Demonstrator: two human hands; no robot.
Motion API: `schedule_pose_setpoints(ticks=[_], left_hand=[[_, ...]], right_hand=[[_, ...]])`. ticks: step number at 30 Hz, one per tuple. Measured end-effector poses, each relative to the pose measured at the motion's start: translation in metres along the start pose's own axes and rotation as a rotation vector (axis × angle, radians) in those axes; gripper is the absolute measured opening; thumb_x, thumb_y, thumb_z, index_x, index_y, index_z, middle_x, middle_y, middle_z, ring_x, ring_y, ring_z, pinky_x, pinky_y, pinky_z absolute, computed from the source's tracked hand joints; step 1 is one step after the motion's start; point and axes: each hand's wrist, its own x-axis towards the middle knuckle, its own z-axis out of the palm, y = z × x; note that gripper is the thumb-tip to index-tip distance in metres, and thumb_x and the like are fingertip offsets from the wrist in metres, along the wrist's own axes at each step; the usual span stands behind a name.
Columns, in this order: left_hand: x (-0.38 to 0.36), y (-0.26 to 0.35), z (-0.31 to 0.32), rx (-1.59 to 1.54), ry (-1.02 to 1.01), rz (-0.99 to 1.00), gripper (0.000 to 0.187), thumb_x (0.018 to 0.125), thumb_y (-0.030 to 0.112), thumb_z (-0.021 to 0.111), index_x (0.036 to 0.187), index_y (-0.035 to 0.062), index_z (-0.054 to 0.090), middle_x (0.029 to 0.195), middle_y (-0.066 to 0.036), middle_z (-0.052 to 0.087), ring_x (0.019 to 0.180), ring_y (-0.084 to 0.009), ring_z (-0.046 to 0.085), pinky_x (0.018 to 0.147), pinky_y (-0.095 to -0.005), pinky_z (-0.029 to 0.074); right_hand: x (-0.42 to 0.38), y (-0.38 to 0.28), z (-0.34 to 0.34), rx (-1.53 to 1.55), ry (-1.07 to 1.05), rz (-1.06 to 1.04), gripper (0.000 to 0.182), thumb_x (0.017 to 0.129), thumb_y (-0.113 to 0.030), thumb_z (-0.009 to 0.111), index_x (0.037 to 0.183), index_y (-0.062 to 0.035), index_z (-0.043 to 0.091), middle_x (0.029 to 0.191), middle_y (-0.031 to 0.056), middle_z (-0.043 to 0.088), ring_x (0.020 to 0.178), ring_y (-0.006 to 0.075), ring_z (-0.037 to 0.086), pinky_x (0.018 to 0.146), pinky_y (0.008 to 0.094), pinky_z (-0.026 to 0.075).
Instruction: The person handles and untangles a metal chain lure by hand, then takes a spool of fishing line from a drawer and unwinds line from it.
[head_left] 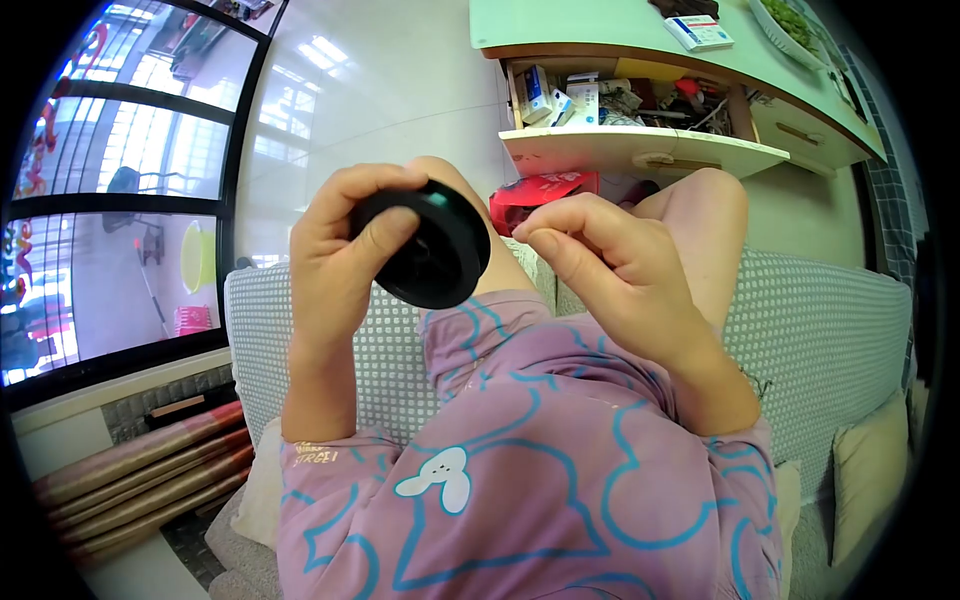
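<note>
A round black spool (437,245) with a raised rim is gripped in my left hand (350,235), the thumb pressed on its face and the fingers behind its edge. Just right of the spool, my right hand (610,265) is closed in a pinch, thumb against forefinger. Whatever lies between those fingertips is too fine to make out. Both hands are raised above my lap, apart from each other. Behind them a red package (545,195) shows partly, its lower part hidden by my right hand.
Ahead, an open drawer (640,150) holds small boxes and tangled odds and ends. The pale green tabletop (590,25) above it bears a white box (698,33) and a dish of greens (790,30). I sit on a sofa with a checked cover (810,300); a black-framed glass door (125,205) stands left.
</note>
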Motion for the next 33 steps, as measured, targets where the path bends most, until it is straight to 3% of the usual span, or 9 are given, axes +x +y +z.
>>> schedule_pose_setpoints(ticks=[11, 16, 18, 20, 23, 26, 28, 32, 33], left_hand=[[0.003, -0.057, 0.047, -0.104, 0.388, -0.072, 0.02, 0.1, 0.014, 0.055, 0.113, 0.0, 0.053, 0.1, -0.004, 0.061, 0.087, -0.0068, 0.058, 0.078, -0.0204, 0.048], [0.007, -0.079, 0.07, -0.028, 0.502, -0.181, 0.025, 0.104, 0.027, 0.045, 0.108, 0.0023, 0.049, 0.113, -0.017, 0.067, 0.074, -0.006, 0.057, 0.063, -0.0192, 0.044], [0.009, -0.084, 0.076, -0.064, 0.499, -0.198, 0.026, 0.104, 0.025, 0.042, 0.11, 0.0006, 0.048, 0.115, -0.018, 0.066, 0.074, -0.0101, 0.058, 0.065, -0.0223, 0.046], [0.011, -0.079, 0.084, -0.191, 0.445, -0.179, 0.028, 0.104, 0.023, 0.036, 0.113, -0.0011, 0.047, 0.116, -0.021, 0.065, 0.079, -0.0168, 0.061, 0.068, -0.0274, 0.049], [0.012, -0.092, 0.082, -0.515, 0.389, -0.284, 0.023, 0.101, 0.017, 0.04, 0.112, -0.002, 0.046, 0.106, -0.019, 0.06, 0.09, -0.0288, 0.066, 0.075, -0.0324, 0.053], [0.008, -0.081, 0.086, -0.78, 0.279, -0.47, 0.042, 0.1, 0.027, 0.04, 0.122, -0.0055, 0.055, 0.123, -0.029, 0.059, 0.106, -0.0339, 0.062, 0.094, -0.0391, 0.048], [0.01, -0.067, 0.093, -1.065, 0.346, -0.575, 0.019, 0.097, 0.018, 0.051, 0.106, 0.0017, 0.046, 0.1, -0.014, 0.059, 0.095, -0.0395, 0.069, 0.076, -0.0396, 0.057], [0.003, -0.079, 0.074, -1.199, -0.006, -0.505, 0.033, 0.097, 0.026, 0.05, 0.116, 0.0002, 0.059, 0.119, -0.018, 0.062, 0.126, -0.0384, 0.049, 0.106, -0.0467, 0.042], [0.0, -0.076, 0.074, -1.04, 0.041, -0.542, 0.031, 0.096, 0.024, 0.054, 0.115, 0.001, 0.06, 0.113, -0.013, 0.064, 0.122, -0.0354, 0.053, 0.104, -0.0467, 0.044]], right_hand=[[-0.008, 0.011, 0.012, -0.072, 0.103, 0.128, 0.013, 0.096, -0.01, 0.059, 0.102, 0.0003, 0.065, 0.076, -0.0028, 0.063, 0.065, 0.002, 0.05, 0.057, 0.019, 0.041], [-0.016, 0.036, 0.03, 0.206, 0.068, 0.086, 0.016, 0.097, -0.014, 0.059, 0.104, -0.0004, 0.064, 0.07, -0.004, 0.058, 0.059, 0.0023, 0.047, 0.053, 0.0186, 0.038], [-0.017, 0.035, 0.031, 0.257, 0.068, 0.045, 0.017, 0.098, -0.016, 0.058, 0.104, -0.0013, 0.064, 0.068, -0.0043, 0.055, 0.056, 0.0023, 0.045, 0.052, 0.0182, 0.037], [-0.016, 0.029, 0.027, 0.618, -0.036, 0.426, 0.017, 0.097, -0.019, 0.058, 0.096, -0.0033, 0.065, 0.064, -0.0031, 0.054, 0.054, 0.0038, 0.045, 0.052, 0.0211, 0.037], [-0.015, 0.043, 0.028, 0.724, -0.108, 0.492, 0.017, 0.096, -0.021, 0.058, 0.094, -0.0046, 0.065, 0.062, -0.0044, 0.051, 0.051, 0.0029, 0.04, 0.049, 0.0196, 0.032], [-0.014, 0.062, 0.029, 0.789, -0.222, 0.553, 0.023, 0.098, -0.025, 0.055, 0.095, -0.0045, 0.064, 0.063, -0.0054, 0.049, 0.046, 0.0025, 0.036, 0.043, 0.0191, 0.027], [-0.012, 0.075, 0.03, 0.78, -0.19, 0.56, 0.022, 0.098, -0.024, 0.056, 0.095, -0.0045, 0.064, 0.063, -0.0052, 0.05, 0.047, 0.0025, 0.037, 0.043, 0.0191, 0.027], [-0.006, 0.08, 0.022, 0.419, -0.027, 0.424, 0.019, 0.097, -0.022, 0.057, 0.096, -0.0045, 0.065, 0.065, -0.0048, 0.055, 0.049, 0.0029, 0.041, 0.045, 0.0191, 0.03], [-0.004, 0.082, 0.018, 0.272, 0.006, 0.308, 0.017, 0.096, -0.018, 0.06, 0.097, -0.0034, 0.067, 0.07, -0.0007, 0.063, 0.055, 0.0057, 0.052, 0.049, 0.0211, 0.039]])
